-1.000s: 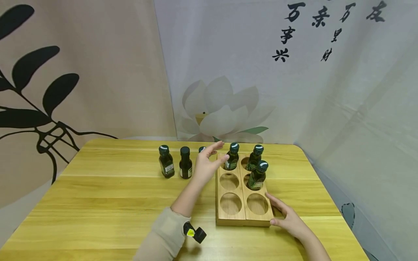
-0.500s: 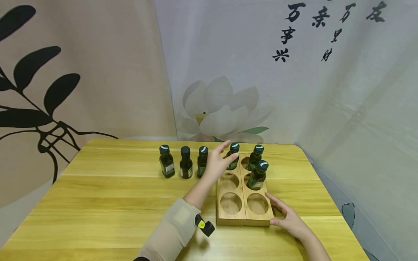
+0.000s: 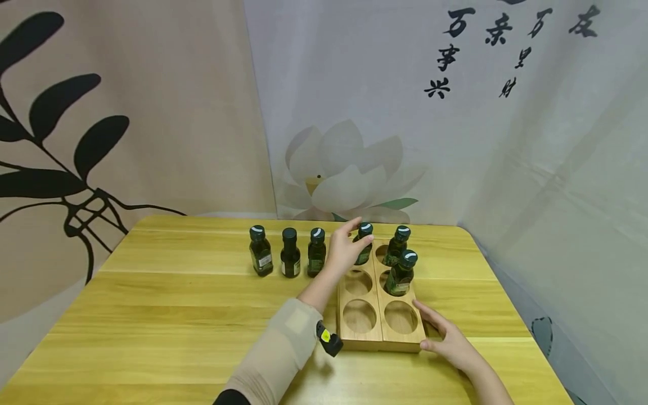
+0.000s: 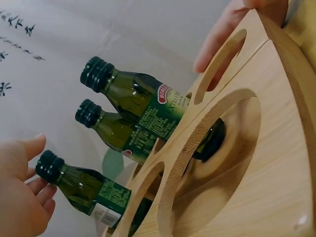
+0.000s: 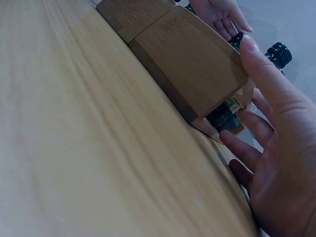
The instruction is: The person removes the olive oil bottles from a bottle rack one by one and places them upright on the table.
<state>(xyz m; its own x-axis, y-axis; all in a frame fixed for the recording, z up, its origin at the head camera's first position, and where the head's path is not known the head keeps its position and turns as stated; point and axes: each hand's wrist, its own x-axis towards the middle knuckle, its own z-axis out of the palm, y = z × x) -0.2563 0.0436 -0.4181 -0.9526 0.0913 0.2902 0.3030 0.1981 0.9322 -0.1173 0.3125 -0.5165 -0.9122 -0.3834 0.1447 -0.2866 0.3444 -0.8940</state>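
My left hand [image 3: 342, 250] is at the dark cap of a green olive oil bottle [image 4: 94, 190] in the rack's back left hole. Its thumb and fingers are spread around the cap, apart from each other. My right hand [image 3: 448, 340] touches the front right corner of the wooden rack [image 3: 377, 315], thumb at the front and loosely bent fingers along the side. Two more oil bottles stand in the right row, one in the back hole [image 3: 397, 246] and one in the middle hole [image 3: 400, 274]. The front holes and the left middle hole hold nothing.
Three dark bottles stand in a line left of the rack: a square one [image 3: 261, 251], a slimmer one [image 3: 291, 253] and one close to my left forearm [image 3: 316, 253]. The wooden table [image 3: 177, 315] ends against a printed cloth [image 3: 202, 112] at the back.
My left hand has moved right, from beside the bottle to its cap, uncovering the bottle on the table behind it. My right hand has stayed at the rack.
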